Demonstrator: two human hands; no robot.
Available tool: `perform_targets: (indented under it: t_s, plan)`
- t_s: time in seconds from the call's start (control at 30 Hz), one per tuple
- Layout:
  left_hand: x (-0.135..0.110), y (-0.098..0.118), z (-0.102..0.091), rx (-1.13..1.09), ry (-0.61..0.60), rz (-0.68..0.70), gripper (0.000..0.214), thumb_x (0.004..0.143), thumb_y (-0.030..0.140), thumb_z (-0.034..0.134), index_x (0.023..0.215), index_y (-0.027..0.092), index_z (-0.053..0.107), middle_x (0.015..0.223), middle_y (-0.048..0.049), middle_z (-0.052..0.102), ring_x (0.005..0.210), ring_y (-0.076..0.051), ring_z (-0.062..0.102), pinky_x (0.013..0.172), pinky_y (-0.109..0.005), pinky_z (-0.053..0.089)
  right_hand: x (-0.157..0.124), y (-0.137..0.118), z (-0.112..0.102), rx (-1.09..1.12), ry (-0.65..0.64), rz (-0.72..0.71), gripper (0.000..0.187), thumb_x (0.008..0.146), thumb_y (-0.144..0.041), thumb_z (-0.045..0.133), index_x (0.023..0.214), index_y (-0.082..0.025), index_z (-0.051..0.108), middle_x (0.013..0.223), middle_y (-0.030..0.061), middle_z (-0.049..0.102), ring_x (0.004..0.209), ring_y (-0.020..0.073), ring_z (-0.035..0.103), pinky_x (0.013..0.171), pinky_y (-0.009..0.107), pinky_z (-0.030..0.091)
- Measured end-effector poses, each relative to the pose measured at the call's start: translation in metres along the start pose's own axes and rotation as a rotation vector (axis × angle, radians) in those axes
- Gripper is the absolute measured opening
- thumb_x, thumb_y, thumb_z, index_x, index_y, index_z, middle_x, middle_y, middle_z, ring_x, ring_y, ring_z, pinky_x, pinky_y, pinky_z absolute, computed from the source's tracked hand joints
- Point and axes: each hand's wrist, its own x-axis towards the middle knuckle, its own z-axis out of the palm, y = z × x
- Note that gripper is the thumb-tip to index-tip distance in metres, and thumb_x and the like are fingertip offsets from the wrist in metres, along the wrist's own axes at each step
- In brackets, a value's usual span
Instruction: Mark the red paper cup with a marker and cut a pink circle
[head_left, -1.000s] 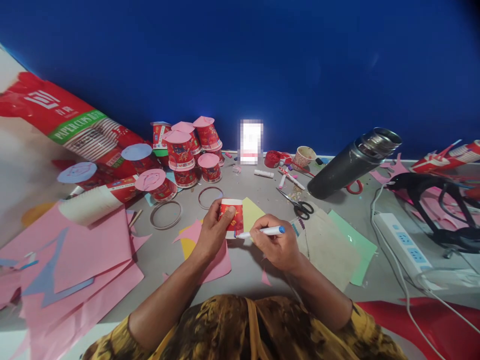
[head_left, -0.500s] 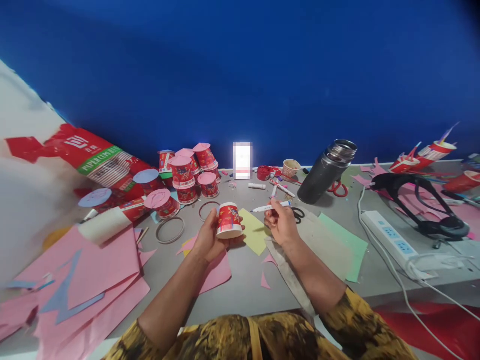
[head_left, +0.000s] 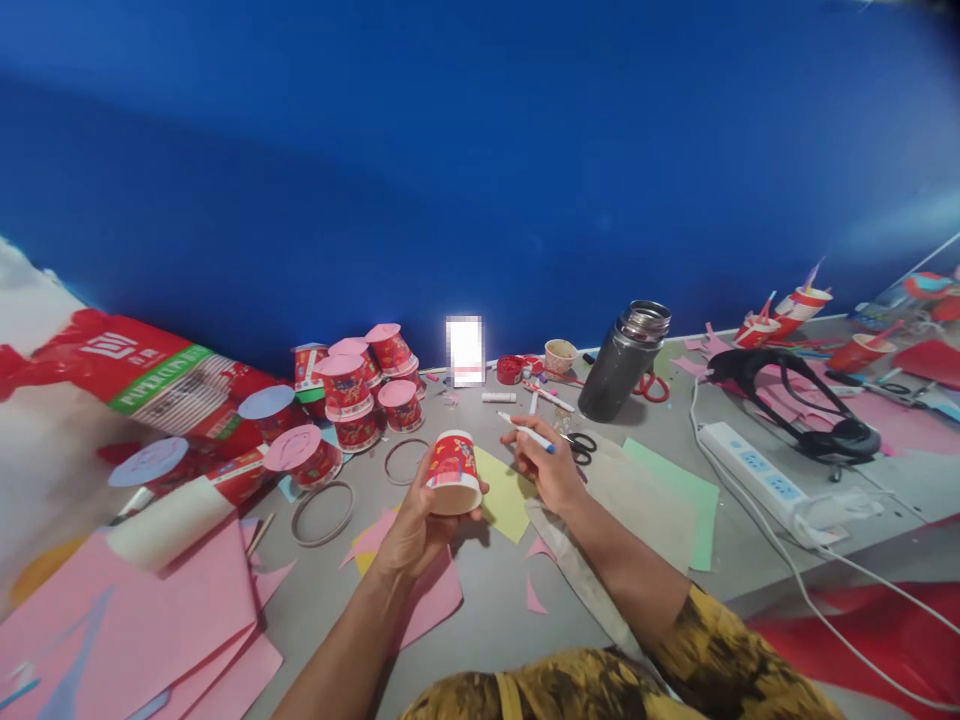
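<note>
A red patterned paper cup [head_left: 453,464] rests in the grip of my left hand [head_left: 409,535], tilted so that a white end faces me. The fingers of that hand wrap around the cup's side. My right hand [head_left: 553,480] holds a white marker with a blue end [head_left: 528,431] between its fingers, apart from the cup and to its right. Under the hands lie a yellow paper sheet [head_left: 499,490] and a pink paper piece [head_left: 435,600]. Black-handled scissors [head_left: 582,447] lie just beyond my right hand.
Several red cups with pink paper tops [head_left: 345,388] are stacked at the back left, near a red paper-cup bag [head_left: 172,365]. A dark bottle [head_left: 615,375] stands at the right, before a power strip [head_left: 754,465] and black headgear [head_left: 795,400]. Pink sheets [head_left: 172,610] cover the left.
The marker has turned in my right hand: its blue end now points down toward me instead of up and right. My left hand still holds the cup. The view has shifted slightly.
</note>
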Motion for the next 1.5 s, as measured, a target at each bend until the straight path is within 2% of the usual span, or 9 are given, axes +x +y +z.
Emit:
perform_targets:
  t_s: [0.2,0.4,0.6,0.8,0.97,1.1,1.2,1.33,1.5]
  plan:
    - [-0.005,0.004,0.010,0.087,0.073,-0.056,0.130,0.055,0.049,0.109,0.164,0.035,0.039,0.123,-0.0101,0.080,0.099,-0.030,0.081,0.082,-0.040,0.066,-0.023,-0.003,-0.003,-0.360,-0.386,-0.121,0.101,0.056,-0.045,0.108,0.145,-0.030,0.064,0.152,0.0122,0.067,0.106,0.0230,0.072,0.084,0.033,0.064]
    - [-0.002,0.008,0.019,0.115,-0.011,-0.093,0.100,0.056,0.049,0.108,0.143,0.032,0.063,0.137,-0.0108,0.075,0.121,-0.035,0.076,0.097,-0.042,0.064,-0.029,-0.013,-0.003,-0.513,-0.453,-0.224,0.108,0.064,-0.046,0.105,0.157,-0.029,0.054,0.162,0.0126,0.059,0.141,0.0342,0.064,0.118,0.047,0.053]
    - [-0.005,0.010,0.020,0.185,-0.100,-0.184,0.125,0.053,0.061,0.107,0.161,0.032,0.051,0.152,-0.0171,0.066,0.142,-0.046,0.062,0.118,-0.055,0.053,-0.032,-0.004,-0.001,-0.714,-0.354,-0.457,0.075,0.083,-0.020,0.084,0.152,-0.028,0.056,0.151,0.0116,0.070,0.135,0.0298,0.070,0.116,0.043,0.055]
    - [-0.012,0.004,0.025,0.434,0.072,-0.025,0.149,0.045,0.055,0.111,0.168,0.046,0.027,0.176,-0.0121,0.034,0.150,-0.043,0.054,0.120,-0.052,0.052,-0.031,0.007,-0.001,-0.777,-0.171,-0.417,0.054,0.087,-0.017,0.073,0.139,-0.025,0.063,0.126,0.0085,0.080,0.092,0.0217,0.077,0.093,0.038,0.064]
    - [-0.010,0.010,0.035,0.844,0.173,0.000,0.116,0.071,0.037,0.100,0.166,0.036,0.032,0.168,-0.0161,0.041,0.144,-0.040,0.058,0.118,-0.058,0.053,-0.027,0.012,-0.002,-0.791,-0.126,-0.453,0.055,0.085,-0.015,0.070,0.139,-0.025,0.063,0.130,0.0107,0.078,0.099,0.0251,0.076,0.099,0.043,0.063]
    - [0.004,0.023,0.026,1.088,0.107,0.177,0.088,0.081,0.029,0.088,0.157,0.034,0.045,0.160,-0.0127,0.049,0.144,-0.037,0.056,0.114,-0.056,0.055,-0.031,0.003,-0.005,-0.840,-0.111,-0.430,0.063,0.085,-0.014,0.070,0.146,-0.027,0.059,0.140,0.0126,0.073,0.107,0.0269,0.076,0.096,0.043,0.065]
    - [0.014,0.029,0.011,1.286,0.060,0.331,0.086,0.080,0.026,0.086,0.157,0.034,0.046,0.151,-0.0118,0.051,0.144,-0.036,0.054,0.118,-0.058,0.052,-0.030,-0.016,-0.012,-0.942,-0.207,-0.421,0.067,0.085,-0.015,0.072,0.149,-0.029,0.059,0.140,0.0115,0.074,0.112,0.0280,0.075,0.091,0.040,0.065]
    - [0.020,0.026,-0.007,1.417,0.055,0.382,0.089,0.079,0.036,0.090,0.157,0.032,0.048,0.143,-0.0128,0.050,0.139,-0.038,0.055,0.119,-0.058,0.050,-0.010,-0.030,-0.018,-1.062,-0.455,-0.495,0.032,0.099,-0.019,0.066,0.129,-0.029,0.069,0.113,0.0070,0.084,0.098,0.0258,0.078,0.083,0.037,0.063]
    - [0.019,0.019,-0.018,1.506,0.053,0.383,0.101,0.075,0.040,0.094,0.161,0.030,0.043,0.144,-0.0148,0.052,0.138,-0.040,0.055,0.117,-0.059,0.051,0.014,-0.003,-0.022,-1.114,-0.423,-0.713,0.024,0.108,-0.021,0.056,0.127,-0.026,0.071,0.108,0.0101,0.083,0.094,0.0265,0.076,0.085,0.041,0.062]
